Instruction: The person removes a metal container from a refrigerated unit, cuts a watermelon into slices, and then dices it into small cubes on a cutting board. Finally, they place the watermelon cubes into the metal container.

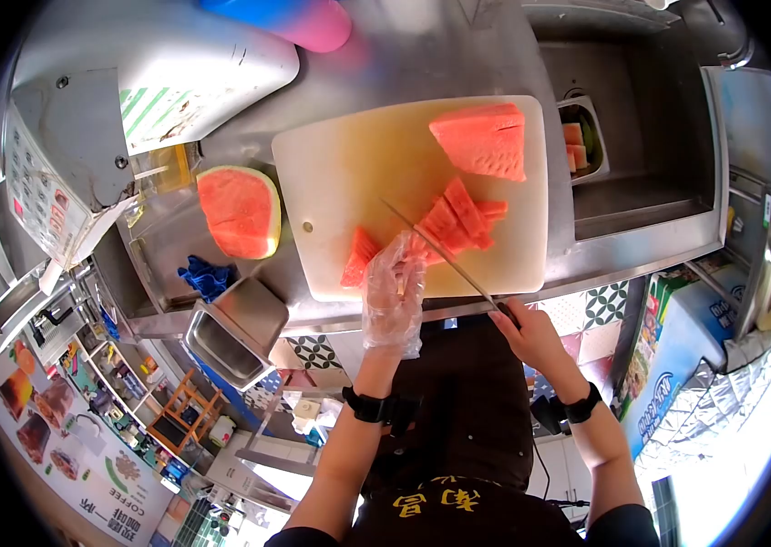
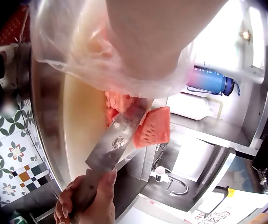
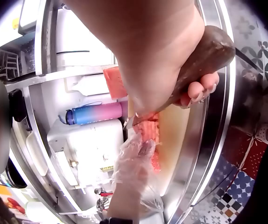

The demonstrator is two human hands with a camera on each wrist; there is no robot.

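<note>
My left hand (image 1: 393, 287), in a clear plastic glove, holds cut watermelon slices (image 1: 454, 219) on the white cutting board (image 1: 340, 173), fingertips close by the blade. My right hand (image 1: 531, 337), bare, grips the dark handle of a kitchen knife (image 2: 117, 142). Its broad blade slants across the board, along the left side of the slices. A smaller watermelon piece (image 1: 360, 255) lies left of the gloved hand. Toward the back right of the board sits a large rindless watermelon chunk (image 1: 481, 141). The glove partly hides the slices in the left wrist view.
Left of the board lies a big watermelon piece with rind (image 1: 240, 214), near a blue cloth (image 1: 206, 276). A steel container (image 1: 235, 333) stands at the counter's front edge. On the right, a sink (image 1: 641, 201) holds a tub (image 1: 599, 128) with watermelon pieces. A blue-pink bottle (image 2: 211, 80) is behind.
</note>
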